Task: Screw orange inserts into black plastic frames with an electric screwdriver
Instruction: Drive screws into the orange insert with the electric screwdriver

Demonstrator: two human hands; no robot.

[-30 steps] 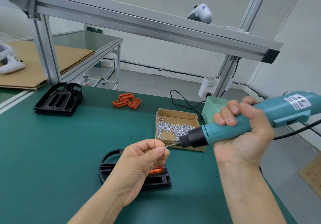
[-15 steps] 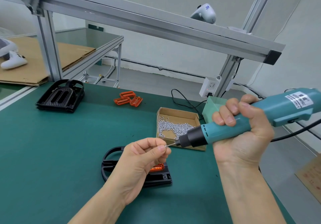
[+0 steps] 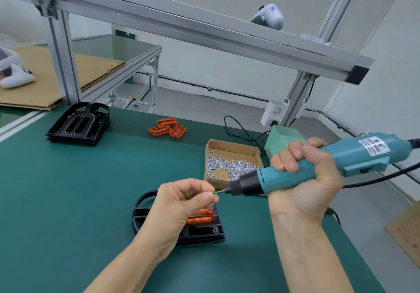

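The left hand point(image 3: 181, 204) hides much of the black frame point(image 3: 204, 231); the screwdriver point(image 3: 318, 167) runs off the right edge.

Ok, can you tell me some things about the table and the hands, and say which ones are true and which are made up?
1. The right hand grips the teal electric screwdriver. True.
2. The left hand lies flat on the green table. False: it is raised, pinching a small screw at the screwdriver's tip.
3. The cardboard box holds small silver screws. True.
4. The loose orange inserts lie inside the box. False: they lie on the table, to its left.
5. The black frame under the left hand has an orange insert in it. True.
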